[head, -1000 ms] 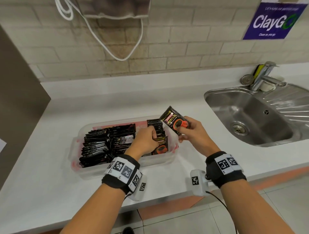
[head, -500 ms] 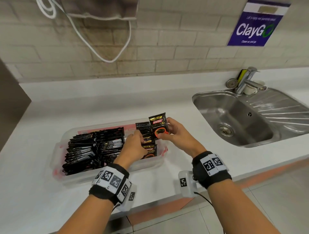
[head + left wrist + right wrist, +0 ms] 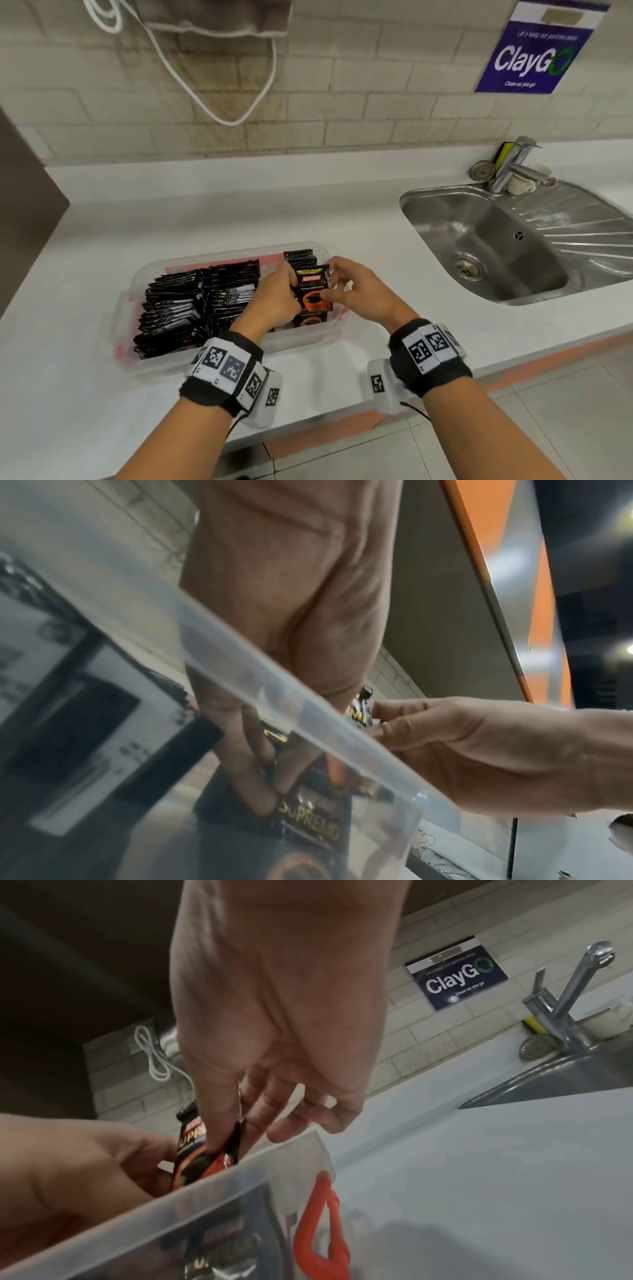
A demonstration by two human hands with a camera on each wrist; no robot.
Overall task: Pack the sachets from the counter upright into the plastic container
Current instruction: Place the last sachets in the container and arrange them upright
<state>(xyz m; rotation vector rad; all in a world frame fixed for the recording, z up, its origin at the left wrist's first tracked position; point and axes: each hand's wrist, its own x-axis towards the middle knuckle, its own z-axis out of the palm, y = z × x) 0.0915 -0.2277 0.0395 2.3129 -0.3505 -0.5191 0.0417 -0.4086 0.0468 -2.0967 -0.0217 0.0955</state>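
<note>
A clear plastic container (image 3: 164,363) on the white counter holds rows of black sachets (image 3: 191,301) standing upright. My right hand (image 3: 337,289) pinches one black sachet (image 3: 313,287) by its right edge, upright over the container's right end. In the right wrist view that sachet (image 3: 192,1153) sits between thumb and fingers of the right hand (image 3: 236,1129), just above the container rim (image 3: 240,1175). My left hand (image 3: 274,298) reaches into the container beside it. Its fingers (image 3: 253,777) curl on the upright sachets (image 3: 308,829) at the right end.
A steel sink (image 3: 486,240) with a tap (image 3: 510,164) lies to the right. A white cord (image 3: 212,102) hangs on the brick wall behind. The container has a red latch (image 3: 322,1226) on its right end. The counter's front edge (image 3: 308,421) runs just below my wrists.
My right hand has turned the sachet from tilted to upright and brought it left and down towards the container's right end. The left hand stayed in the container.
</note>
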